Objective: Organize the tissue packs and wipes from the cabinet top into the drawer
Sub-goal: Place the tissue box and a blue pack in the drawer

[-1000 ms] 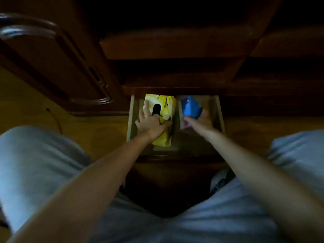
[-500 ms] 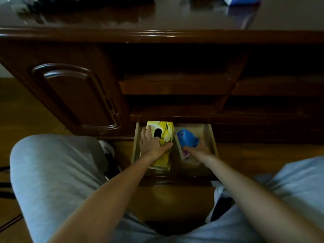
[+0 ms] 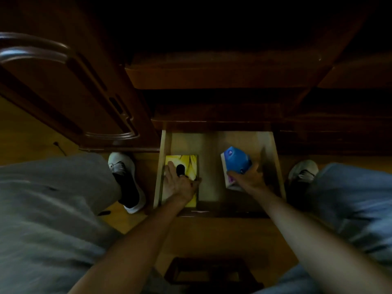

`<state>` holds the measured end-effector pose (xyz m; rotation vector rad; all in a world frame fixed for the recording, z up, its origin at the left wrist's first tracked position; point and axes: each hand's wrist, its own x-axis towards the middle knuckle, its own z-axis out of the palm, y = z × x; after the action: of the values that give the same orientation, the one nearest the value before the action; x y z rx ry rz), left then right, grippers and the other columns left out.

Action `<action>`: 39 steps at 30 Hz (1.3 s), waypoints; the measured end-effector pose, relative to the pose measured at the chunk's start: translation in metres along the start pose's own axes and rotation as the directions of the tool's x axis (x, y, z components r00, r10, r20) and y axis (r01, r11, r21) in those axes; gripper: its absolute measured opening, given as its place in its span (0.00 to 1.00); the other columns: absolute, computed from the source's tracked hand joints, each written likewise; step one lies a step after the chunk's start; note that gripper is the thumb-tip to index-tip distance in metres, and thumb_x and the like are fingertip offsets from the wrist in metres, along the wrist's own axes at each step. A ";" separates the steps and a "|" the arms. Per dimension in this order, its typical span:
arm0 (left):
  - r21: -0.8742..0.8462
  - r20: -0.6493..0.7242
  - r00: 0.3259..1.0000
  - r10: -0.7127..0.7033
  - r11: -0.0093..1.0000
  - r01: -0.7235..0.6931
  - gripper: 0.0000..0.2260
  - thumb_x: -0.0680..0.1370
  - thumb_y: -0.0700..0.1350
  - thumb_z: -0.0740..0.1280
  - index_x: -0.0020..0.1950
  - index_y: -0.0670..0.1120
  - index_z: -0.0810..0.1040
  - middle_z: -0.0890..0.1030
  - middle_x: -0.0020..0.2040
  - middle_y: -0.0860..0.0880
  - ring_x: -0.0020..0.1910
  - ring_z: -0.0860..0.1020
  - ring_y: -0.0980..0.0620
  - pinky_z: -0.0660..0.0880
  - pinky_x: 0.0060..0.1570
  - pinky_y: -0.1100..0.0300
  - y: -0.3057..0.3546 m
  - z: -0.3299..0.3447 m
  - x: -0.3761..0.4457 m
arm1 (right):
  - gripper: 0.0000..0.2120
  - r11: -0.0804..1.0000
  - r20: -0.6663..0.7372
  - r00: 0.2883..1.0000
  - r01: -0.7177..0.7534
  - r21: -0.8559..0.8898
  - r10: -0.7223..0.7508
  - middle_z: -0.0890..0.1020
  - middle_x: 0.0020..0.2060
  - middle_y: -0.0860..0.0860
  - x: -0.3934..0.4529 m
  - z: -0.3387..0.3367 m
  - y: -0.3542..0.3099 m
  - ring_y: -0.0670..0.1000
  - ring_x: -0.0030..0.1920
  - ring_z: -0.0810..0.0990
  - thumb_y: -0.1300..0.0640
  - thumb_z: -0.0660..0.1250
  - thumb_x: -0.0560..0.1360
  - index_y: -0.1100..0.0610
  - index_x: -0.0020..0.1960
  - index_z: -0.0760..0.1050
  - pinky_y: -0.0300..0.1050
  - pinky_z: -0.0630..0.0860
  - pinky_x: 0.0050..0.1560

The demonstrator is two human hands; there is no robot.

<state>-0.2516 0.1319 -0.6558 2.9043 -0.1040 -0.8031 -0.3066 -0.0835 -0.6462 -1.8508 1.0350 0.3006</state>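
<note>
Two hands are working inside the open pale wooden drawer [image 3: 273, 158]: the left hand [image 3: 180, 184] is pressing a yellow rectangular tissue box [image 3: 186, 164] flat, while the right hand [image 3: 247, 177], grip closed, is tilting a blue-and-white wipes pack [image 3: 235, 161]; lowering it likely comes next.

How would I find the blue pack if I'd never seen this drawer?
Look in the open drawer under the dark cabinet. On its right side, the right hand holds the blue pack. The other pack, on the left, is yellow.

the left hand [image 3: 179, 185] hides the yellow pack's [image 3: 188, 164] near half; the cabinet's upper recess is dark.
</note>
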 end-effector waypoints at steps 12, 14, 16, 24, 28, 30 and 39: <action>0.077 -0.205 0.957 0.207 0.978 -0.195 0.40 0.75 0.67 0.64 0.80 0.50 0.52 0.50 0.82 0.42 0.80 0.53 0.41 0.62 0.74 0.44 -0.019 0.007 0.012 | 0.53 0.918 0.085 0.994 0.093 -0.385 -0.065 0.57 0.79 0.59 -0.003 0.012 0.009 0.64 0.76 0.61 0.28 0.69 0.69 0.52 0.82 0.51 0.64 0.66 0.71; 0.061 -0.254 0.932 0.260 0.966 -0.253 0.37 0.77 0.64 0.63 0.80 0.51 0.53 0.52 0.82 0.43 0.79 0.54 0.41 0.61 0.75 0.44 -0.024 0.003 0.016 | 0.48 0.835 0.086 0.981 0.196 -0.514 -0.177 0.49 0.82 0.56 0.000 0.011 0.003 0.63 0.80 0.51 0.27 0.65 0.72 0.51 0.81 0.52 0.65 0.60 0.73; 0.079 -0.259 0.909 0.326 0.945 -0.317 0.38 0.77 0.63 0.64 0.80 0.52 0.51 0.52 0.82 0.43 0.80 0.54 0.41 0.59 0.75 0.44 -0.026 -0.003 0.022 | 0.45 0.834 0.115 0.965 0.262 -0.485 -0.236 0.45 0.82 0.55 0.007 0.013 -0.009 0.63 0.81 0.50 0.36 0.71 0.74 0.47 0.81 0.52 0.66 0.63 0.72; 0.203 0.004 0.923 0.385 0.903 -0.378 0.45 0.76 0.68 0.62 0.82 0.51 0.44 0.47 0.83 0.45 0.81 0.46 0.42 0.47 0.79 0.42 -0.030 -0.025 0.035 | 0.42 0.898 0.352 0.929 0.248 -0.364 -0.114 0.69 0.74 0.58 0.021 0.044 -0.014 0.62 0.69 0.73 0.53 0.78 0.72 0.52 0.80 0.59 0.58 0.75 0.63; 0.186 -0.025 0.917 0.398 0.903 -0.387 0.46 0.74 0.67 0.65 0.82 0.50 0.47 0.51 0.81 0.44 0.80 0.50 0.41 0.51 0.78 0.43 -0.028 -0.027 0.037 | 0.45 0.832 0.435 0.893 0.328 -0.448 -0.118 0.73 0.70 0.57 0.011 0.061 -0.012 0.60 0.63 0.79 0.51 0.81 0.68 0.52 0.79 0.62 0.57 0.81 0.58; 0.157 -0.019 0.918 0.396 0.908 -0.388 0.46 0.74 0.67 0.67 0.82 0.50 0.47 0.51 0.81 0.44 0.80 0.49 0.41 0.53 0.77 0.43 -0.028 -0.030 0.038 | 0.45 0.823 0.434 0.892 0.340 -0.456 -0.128 0.74 0.70 0.57 0.011 0.062 -0.010 0.59 0.63 0.78 0.49 0.81 0.67 0.52 0.78 0.63 0.56 0.81 0.59; 0.157 0.127 0.933 0.337 0.922 -0.355 0.42 0.76 0.60 0.68 0.82 0.49 0.49 0.46 0.83 0.46 0.80 0.50 0.42 0.63 0.74 0.43 -0.019 -0.062 0.022 | 0.41 0.876 0.504 0.859 0.309 -0.370 -0.090 0.69 0.74 0.59 -0.003 0.048 -0.026 0.61 0.70 0.72 0.61 0.75 0.75 0.54 0.81 0.57 0.54 0.79 0.59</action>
<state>-0.2004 0.1544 -0.6173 2.8755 -0.7137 -0.9072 -0.2776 -0.0372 -0.6530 -2.1146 0.4378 0.8732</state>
